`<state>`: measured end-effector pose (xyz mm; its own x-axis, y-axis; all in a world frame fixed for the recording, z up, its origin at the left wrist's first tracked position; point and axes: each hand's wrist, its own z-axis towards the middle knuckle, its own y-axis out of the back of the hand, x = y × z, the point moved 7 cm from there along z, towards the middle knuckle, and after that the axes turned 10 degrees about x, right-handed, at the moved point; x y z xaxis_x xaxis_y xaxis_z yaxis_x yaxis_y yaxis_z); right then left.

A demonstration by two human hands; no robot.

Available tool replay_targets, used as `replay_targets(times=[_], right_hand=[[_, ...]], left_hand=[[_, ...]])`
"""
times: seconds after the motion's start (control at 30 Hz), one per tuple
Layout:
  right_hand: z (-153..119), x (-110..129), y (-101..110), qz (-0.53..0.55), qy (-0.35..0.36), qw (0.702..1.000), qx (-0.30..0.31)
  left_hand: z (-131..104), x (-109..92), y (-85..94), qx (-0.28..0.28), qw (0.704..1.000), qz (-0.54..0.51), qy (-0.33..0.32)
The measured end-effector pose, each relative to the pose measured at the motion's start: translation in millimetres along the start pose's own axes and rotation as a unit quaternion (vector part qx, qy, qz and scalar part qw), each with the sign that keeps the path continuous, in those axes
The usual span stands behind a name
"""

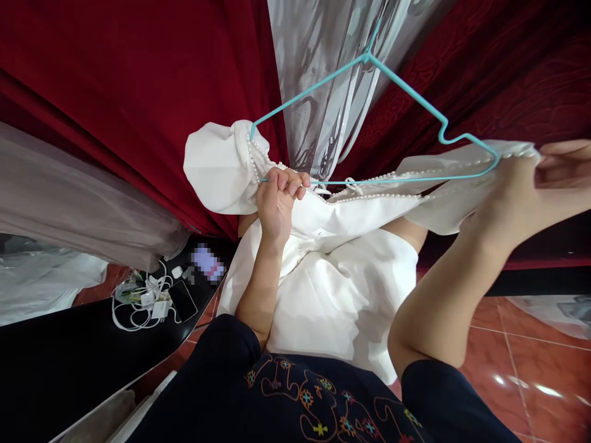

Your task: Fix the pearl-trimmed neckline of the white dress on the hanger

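Observation:
A light-blue clothes hanger (404,86) spans the upper middle, its hook end pointing up. One of its ends sits inside the left shoulder of a white dress (341,277) with pearl-trimmed edges and puffed sleeves. My left hand (279,200) is closed around the hanger's bottom bar, at the pearl neckline. At the far right, my right hand (561,166) pinches the pearl edge of the dress's other shoulder, drawn out sideways past the hanger's right end. The dress's skirt drapes over my lap, with small buttons along its middle.
On the left, a black bench (92,351) bears tangled white cables (143,307), a dark phone (183,300) and a blurred-out lit screen (207,263). Red curtains (138,80) and a clear plastic-covered garment (314,80) hang ahead. Red floor tiles (530,369) lie at right.

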<state>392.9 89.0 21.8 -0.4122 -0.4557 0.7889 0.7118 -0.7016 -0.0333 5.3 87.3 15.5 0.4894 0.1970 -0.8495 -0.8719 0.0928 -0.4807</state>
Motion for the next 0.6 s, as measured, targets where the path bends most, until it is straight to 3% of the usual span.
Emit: replay_targets(times=[0.1,0.23,0.4,0.6], right_hand=[[9.6,20.4,-14.8,-0.033,0.021,0.999,0.008],[-0.9,40.0,-38.2,-0.069,0.021,0.996,0.044],[-12.3,43.4,-28.6,-0.033,-0.006,0.999,0.03],[-11.6,49.4,-11.2,-0.006,0.011,1.0,0.017]], left_hand=[[-1.4,-3.5,-3.2,0.004,0.998,-0.054,-0.015],[-0.2,-6.7,-2.0,0.003,0.996,-0.09,-0.021],[2.2,-7.5,-0.9,0.008,0.995,-0.099,-0.026],[2.5,-3.5,-1.3,-0.002,0.997,-0.075,-0.011]])
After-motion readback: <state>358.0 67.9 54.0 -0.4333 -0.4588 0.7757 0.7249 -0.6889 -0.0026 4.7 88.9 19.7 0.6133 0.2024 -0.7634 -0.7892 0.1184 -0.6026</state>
